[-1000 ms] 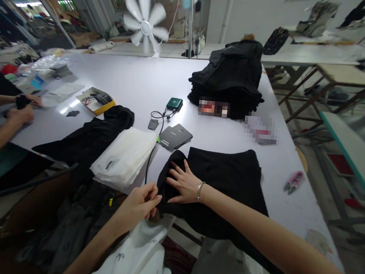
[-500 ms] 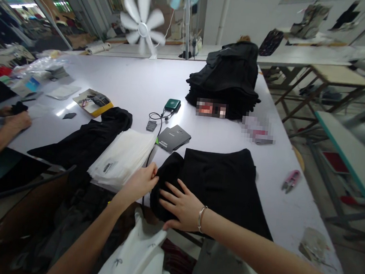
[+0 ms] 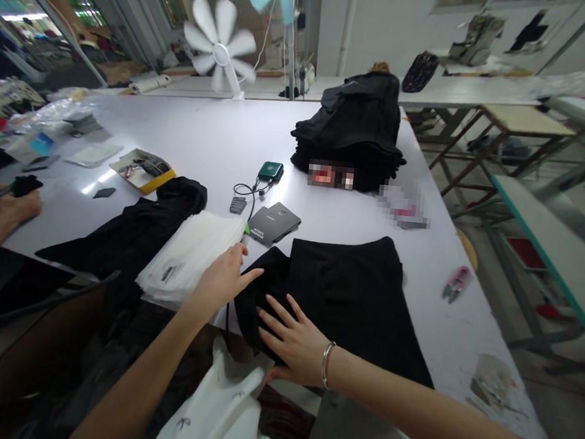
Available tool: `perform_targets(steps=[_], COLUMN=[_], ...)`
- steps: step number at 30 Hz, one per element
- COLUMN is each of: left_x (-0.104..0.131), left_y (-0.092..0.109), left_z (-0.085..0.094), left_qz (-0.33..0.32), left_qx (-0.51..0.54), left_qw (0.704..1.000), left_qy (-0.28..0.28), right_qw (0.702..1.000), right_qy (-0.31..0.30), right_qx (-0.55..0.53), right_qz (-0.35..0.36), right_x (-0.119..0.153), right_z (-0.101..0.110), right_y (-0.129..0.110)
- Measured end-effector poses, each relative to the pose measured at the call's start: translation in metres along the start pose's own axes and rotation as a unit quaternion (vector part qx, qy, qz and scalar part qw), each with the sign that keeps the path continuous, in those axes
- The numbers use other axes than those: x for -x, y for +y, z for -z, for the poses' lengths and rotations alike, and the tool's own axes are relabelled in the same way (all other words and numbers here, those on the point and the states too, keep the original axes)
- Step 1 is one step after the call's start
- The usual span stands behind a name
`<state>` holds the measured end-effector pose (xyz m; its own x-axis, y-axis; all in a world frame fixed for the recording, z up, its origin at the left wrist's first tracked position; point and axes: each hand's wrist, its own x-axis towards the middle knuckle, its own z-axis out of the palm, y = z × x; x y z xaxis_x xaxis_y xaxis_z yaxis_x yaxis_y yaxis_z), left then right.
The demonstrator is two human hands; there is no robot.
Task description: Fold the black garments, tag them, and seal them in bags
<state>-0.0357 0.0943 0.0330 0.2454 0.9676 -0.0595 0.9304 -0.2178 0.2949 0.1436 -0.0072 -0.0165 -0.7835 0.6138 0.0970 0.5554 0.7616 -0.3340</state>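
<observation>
A black garment (image 3: 355,291) lies folded on the white table (image 3: 152,120) in front of me, its left end turned over. My right hand (image 3: 296,340) rests flat on that turned part with the fingers spread. At the garment's left edge is my left hand (image 3: 220,278), its thumb stretched out toward the cloth and apart from the fingers; I see nothing held in it. Its fingers overlap the right edge of a stack of frosted plastic bags (image 3: 186,251) in my view; whether they touch it I cannot tell.
Dark cards (image 3: 274,223) and a green power bank (image 3: 271,170) with a cable lie beyond the garment. Black garments (image 3: 359,115) are piled at the back. Pink thread snips (image 3: 456,283) lie right. At left, a co-worker's hands (image 3: 17,203) hold something black.
My left hand has opened from a closed grip at the garment's edge and shifted slightly left and up. The turned end sits flatter. My right hand stays on the cloth.
</observation>
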Motion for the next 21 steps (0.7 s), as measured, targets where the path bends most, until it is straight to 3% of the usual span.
perform_targets(steps=[4,10,16,21], left_x=[-0.019,-0.034,-0.015,0.011], left_y=[0.009,0.003,-0.009,-0.011], left_z=[-0.014,-0.023,-0.011,-0.012], left_qz=[0.022,0.015,0.006,0.016], left_qx=[-0.011,0.053,0.057,0.029], left_qw=[0.999,0.997,0.998,0.993], left_qy=[-0.03,0.056,0.002,-0.11], right_qw=[1.0,0.998,0.992,0.988], right_qy=[0.013,-0.009,0.091,0.11], right_qx=[0.0,-0.064,-0.074,-0.018], right_qz=[-0.001,0.007,-0.046,-0.11], right_x=[0.0,-0.001,-0.031,-0.066], right_z=[-0.005,0.001,0.024,0.016], right_y=[-0.007,-0.001,0.037,0.075])
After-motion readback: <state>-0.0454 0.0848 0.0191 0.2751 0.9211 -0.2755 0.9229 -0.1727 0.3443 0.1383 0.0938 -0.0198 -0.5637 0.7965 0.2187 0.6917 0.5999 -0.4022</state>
